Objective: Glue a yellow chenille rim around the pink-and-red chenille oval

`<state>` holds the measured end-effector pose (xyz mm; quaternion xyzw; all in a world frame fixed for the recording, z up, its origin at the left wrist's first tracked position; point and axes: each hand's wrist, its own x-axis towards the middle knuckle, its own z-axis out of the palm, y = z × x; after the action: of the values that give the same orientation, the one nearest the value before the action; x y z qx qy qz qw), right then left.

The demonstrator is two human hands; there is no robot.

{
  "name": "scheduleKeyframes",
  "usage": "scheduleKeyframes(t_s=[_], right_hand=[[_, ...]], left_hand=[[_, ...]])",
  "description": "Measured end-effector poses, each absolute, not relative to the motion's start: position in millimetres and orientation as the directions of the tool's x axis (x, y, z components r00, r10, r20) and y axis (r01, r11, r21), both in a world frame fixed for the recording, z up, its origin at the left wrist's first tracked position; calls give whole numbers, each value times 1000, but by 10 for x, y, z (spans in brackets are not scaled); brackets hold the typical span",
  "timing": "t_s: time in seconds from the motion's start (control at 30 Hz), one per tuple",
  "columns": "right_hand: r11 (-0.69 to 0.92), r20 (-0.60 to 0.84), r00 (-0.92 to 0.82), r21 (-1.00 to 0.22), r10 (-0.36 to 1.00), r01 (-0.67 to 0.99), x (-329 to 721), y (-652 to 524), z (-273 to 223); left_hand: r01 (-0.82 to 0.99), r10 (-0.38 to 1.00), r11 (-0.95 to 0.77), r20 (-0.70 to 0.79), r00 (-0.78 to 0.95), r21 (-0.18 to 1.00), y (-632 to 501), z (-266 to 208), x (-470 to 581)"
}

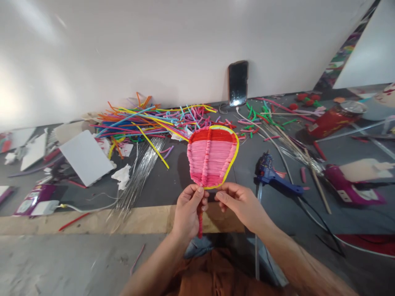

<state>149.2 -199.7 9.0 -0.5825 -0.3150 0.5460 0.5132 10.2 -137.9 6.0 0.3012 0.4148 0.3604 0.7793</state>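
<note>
In the middle of the head view is a petal-shaped piece made of pipe cleaners (212, 158), pink with a red band near the top and a twisted rib down its centre. My left hand (189, 205) pinches its pink-red stem just under the base, and the stem hangs below the fingers. A yellow pipe cleaner (237, 150) follows the top and right edge and curves along the bottom. My right hand (236, 201) has its thumb and fingers closed at the lower right edge, by the yellow strand; the exact grip is partly hidden.
Behind lies a heap of coloured pipe cleaners (129, 123) beside thin metal wires (138, 176). To the right are a blue glue gun (277, 179) with its cord, a red can (333, 119) and a purple box (352, 185). A phone (238, 84) leans on the white wall.
</note>
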Motion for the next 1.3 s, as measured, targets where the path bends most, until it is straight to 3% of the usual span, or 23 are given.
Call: scheduleKeyframes(t_s=[0.47, 0.6, 0.7, 0.8, 0.9, 0.97, 1.13, 1.3], right_hand=[[-190, -272, 371, -951, 888, -243, 1423, -1947, 86], [-188, -254, 315, -956, 915, -225, 1461, -1942, 145], [-197, -245, 242, -959, 939, -205, 1531, -1977, 176], [-197, -234, 288, -968, 929, -152, 1611, -2047, 175], [-161, -190, 320, -980, 928, -115, 1664, -2108, 159], [-156, -174, 311, -984, 934, -81, 1674, -2136, 156], [-213, -212, 300, -977, 930, -31, 1660, -2175, 143], [-240, -277, 282, -957, 918, -161, 1646, -2135, 37]], left_hand=[[-314, 856, 495, -392, 337, 810, -1491, 39, 161], [-355, 848, 512, -395, 353, 782, -1460, 58, 185], [-388, 776, 617, -449, 442, 685, -1390, 92, 171], [-403, 617, 782, -506, 602, 475, -1317, 123, 118], [-379, 468, 883, -473, 747, 275, -1276, 121, 55], [-360, 414, 910, -425, 805, 204, -1266, 100, 24], [-338, 379, 925, -347, 858, 174, -1263, 45, 10], [-321, 371, 926, -325, 870, 199, -1287, 68, 46]])
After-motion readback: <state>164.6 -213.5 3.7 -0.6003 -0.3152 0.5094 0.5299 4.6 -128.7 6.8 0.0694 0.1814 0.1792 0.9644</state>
